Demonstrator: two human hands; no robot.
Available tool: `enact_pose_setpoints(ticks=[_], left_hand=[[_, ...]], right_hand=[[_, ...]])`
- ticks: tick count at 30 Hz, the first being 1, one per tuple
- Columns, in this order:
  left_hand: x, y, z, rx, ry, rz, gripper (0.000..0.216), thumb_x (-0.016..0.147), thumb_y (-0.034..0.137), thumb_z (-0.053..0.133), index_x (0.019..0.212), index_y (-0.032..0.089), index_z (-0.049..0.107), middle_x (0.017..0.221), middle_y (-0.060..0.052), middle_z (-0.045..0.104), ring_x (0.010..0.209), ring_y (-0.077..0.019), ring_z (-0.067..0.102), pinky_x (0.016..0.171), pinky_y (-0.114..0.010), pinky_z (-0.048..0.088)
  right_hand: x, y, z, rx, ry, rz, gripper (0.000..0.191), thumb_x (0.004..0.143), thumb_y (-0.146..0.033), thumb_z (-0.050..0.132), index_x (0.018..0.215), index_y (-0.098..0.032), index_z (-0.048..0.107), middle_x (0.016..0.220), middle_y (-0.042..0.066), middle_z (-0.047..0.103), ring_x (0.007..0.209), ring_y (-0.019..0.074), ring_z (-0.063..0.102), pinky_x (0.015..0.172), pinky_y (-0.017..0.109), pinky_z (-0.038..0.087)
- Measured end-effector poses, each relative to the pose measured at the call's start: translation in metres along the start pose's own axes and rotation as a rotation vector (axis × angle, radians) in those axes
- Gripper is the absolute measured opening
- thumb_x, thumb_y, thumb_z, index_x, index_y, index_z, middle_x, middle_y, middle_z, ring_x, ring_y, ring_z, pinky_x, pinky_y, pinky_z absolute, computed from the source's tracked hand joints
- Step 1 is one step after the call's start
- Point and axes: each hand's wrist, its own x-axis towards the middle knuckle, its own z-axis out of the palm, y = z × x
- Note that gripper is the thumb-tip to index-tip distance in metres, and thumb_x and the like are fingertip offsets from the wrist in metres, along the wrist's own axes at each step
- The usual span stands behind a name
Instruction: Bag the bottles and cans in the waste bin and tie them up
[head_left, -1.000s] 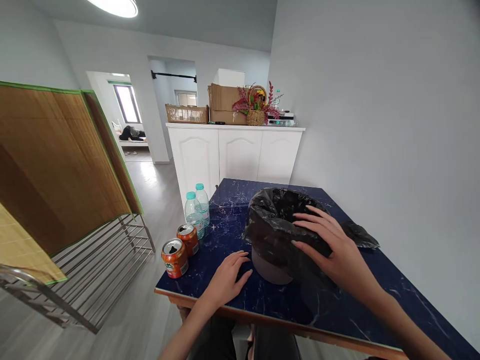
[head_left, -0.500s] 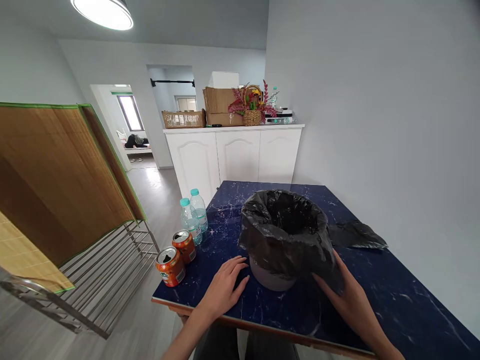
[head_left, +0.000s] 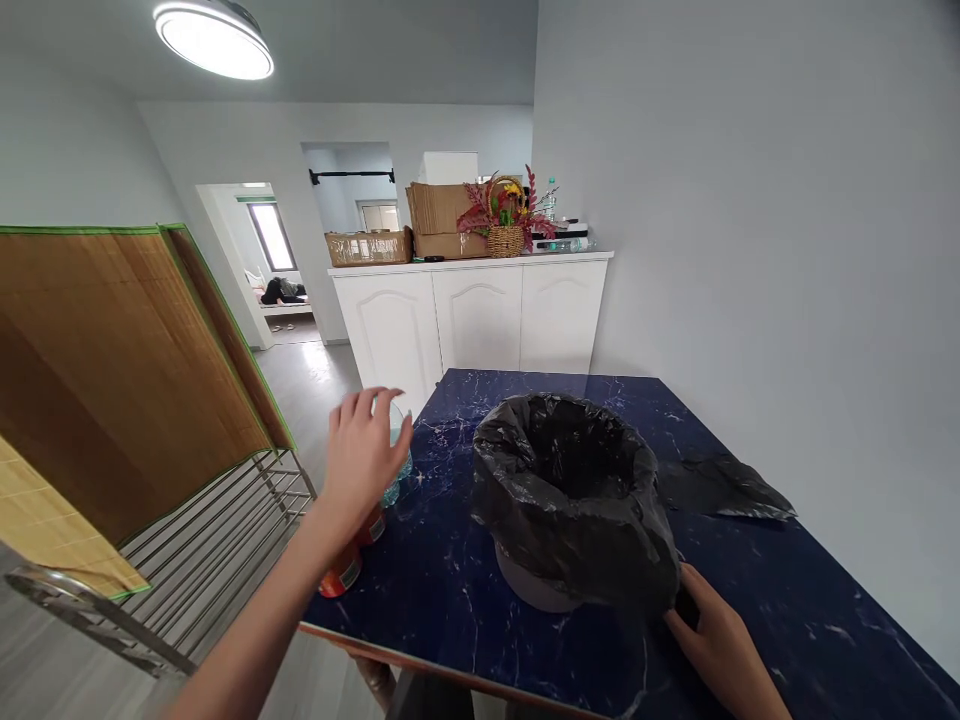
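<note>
A small bin lined with a black bag [head_left: 574, 495] stands on the dark blue marble table [head_left: 750, 600]. My right hand [head_left: 716, 640] rests against the bag's lower right side, fingers curled on the plastic. My left hand [head_left: 364, 455] is raised over the water bottles [head_left: 396, 470] at the table's left edge, fingers apart and close around a bottle top. It hides most of the bottles. Two orange drink cans [head_left: 346, 560] stand below my left forearm, partly hidden.
A loose black bag [head_left: 720, 485] lies at the table's right by the wall. White cabinets [head_left: 472, 315] with boxes and a flower basket [head_left: 506, 215] stand behind. A bamboo screen [head_left: 112, 370] on a metal rack [head_left: 187, 570] is at the left.
My left hand lifted off the table and moved up and left over the bottles. My right hand slid from the bag's rim down to its lower right side.
</note>
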Motion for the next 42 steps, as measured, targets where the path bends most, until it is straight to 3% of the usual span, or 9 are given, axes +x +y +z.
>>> enact_pose_setpoints(ticks=[3, 6, 16, 20, 25, 27, 30, 34, 42], left_hand=[[0.039, -0.022, 0.020, 0.202, -0.256, -0.118, 0.047, 0.106, 0.038, 0.049, 0.142, 0.010, 0.058, 0.142, -0.024, 0.065, 0.139, -0.0429, 0.052, 0.117, -0.056, 0.032], [0.057, -0.035, 0.039, 0.255, -0.400, -0.166, 0.047, 0.104, 0.039, 0.054, 0.135, 0.005, 0.061, 0.127, -0.028, 0.073, 0.133, -0.0463, 0.058, 0.119, -0.063, 0.024], [0.060, -0.004, 0.051, 0.145, -0.451, -0.091, 0.033, 0.107, 0.033, 0.050, 0.132, 0.013, 0.061, 0.115, -0.020, 0.078, 0.101, -0.0387, 0.076, 0.084, -0.044, 0.052], [0.067, 0.012, 0.012, 0.097, -0.294, -0.117, 0.039, 0.112, 0.038, 0.039, 0.142, 0.016, 0.051, 0.124, -0.020, 0.076, 0.103, -0.0389, 0.076, 0.081, -0.046, 0.056], [0.068, 0.040, -0.083, -0.331, 0.264, 0.031, 0.035, 0.111, 0.045, 0.047, 0.135, 0.021, 0.053, 0.123, -0.013, 0.076, 0.103, -0.0301, 0.079, 0.085, -0.044, 0.063], [0.059, 0.060, -0.114, -0.475, 0.341, 0.117, 0.032, 0.110, 0.044, 0.051, 0.134, 0.023, 0.054, 0.124, -0.011, 0.076, 0.103, -0.0260, 0.079, 0.086, -0.040, 0.065], [0.039, 0.094, -0.131, -0.529, 0.212, 0.235, 0.030, 0.110, 0.040, 0.054, 0.135, 0.024, 0.054, 0.118, -0.009, 0.078, 0.098, -0.0246, 0.080, 0.080, -0.037, 0.065], [0.023, 0.122, -0.113, -0.404, -0.050, 0.361, 0.031, 0.112, 0.035, 0.048, 0.140, 0.021, 0.050, 0.118, -0.011, 0.078, 0.086, -0.0269, 0.079, 0.068, -0.036, 0.061], [0.048, 0.105, -0.066, -0.427, -0.359, 0.435, 0.032, 0.107, 0.039, 0.054, 0.133, 0.020, 0.057, 0.104, -0.010, 0.080, 0.088, -0.0273, 0.076, 0.070, -0.033, 0.052]], right_hand=[[-0.001, 0.001, 0.001, -0.022, 0.005, -0.023, 0.040, 0.094, -0.056, 0.059, 0.119, -0.030, 0.076, 0.132, 0.009, 0.076, 0.109, 0.0336, 0.078, 0.080, 0.038, 0.068], [0.000, 0.003, 0.002, -0.027, 0.003, -0.044, 0.038, 0.095, -0.055, 0.057, 0.118, -0.031, 0.077, 0.131, 0.008, 0.076, 0.109, 0.0334, 0.078, 0.078, 0.037, 0.068], [0.003, 0.001, 0.004, -0.047, -0.034, -0.045, 0.037, 0.099, -0.053, 0.054, 0.116, -0.029, 0.077, 0.131, 0.010, 0.075, 0.114, 0.0330, 0.076, 0.083, 0.039, 0.068], [0.002, 0.006, 0.007, -0.038, -0.084, -0.024, 0.037, 0.101, -0.050, 0.053, 0.121, -0.029, 0.076, 0.137, 0.011, 0.072, 0.115, 0.0318, 0.075, 0.084, 0.037, 0.068], [0.003, 0.008, 0.008, -0.053, -0.087, -0.045, 0.037, 0.101, -0.050, 0.052, 0.121, -0.029, 0.074, 0.138, 0.012, 0.071, 0.117, 0.0328, 0.074, 0.086, 0.039, 0.067], [0.003, 0.006, 0.008, -0.055, -0.092, -0.078, 0.036, 0.102, -0.049, 0.050, 0.120, -0.028, 0.073, 0.135, 0.012, 0.072, 0.117, 0.0322, 0.074, 0.087, 0.039, 0.067], [0.003, 0.004, 0.007, -0.055, -0.090, -0.115, 0.035, 0.102, -0.049, 0.049, 0.118, -0.028, 0.073, 0.133, 0.012, 0.072, 0.116, 0.0317, 0.074, 0.087, 0.039, 0.066], [0.004, 0.000, 0.007, -0.040, -0.067, -0.124, 0.035, 0.101, -0.049, 0.050, 0.115, -0.027, 0.074, 0.132, 0.013, 0.073, 0.116, 0.0323, 0.074, 0.086, 0.038, 0.065], [0.004, -0.012, 0.003, 0.051, -0.073, -0.137, 0.034, 0.102, -0.047, 0.049, 0.114, -0.028, 0.075, 0.127, 0.012, 0.075, 0.110, 0.0292, 0.076, 0.085, 0.035, 0.064]])
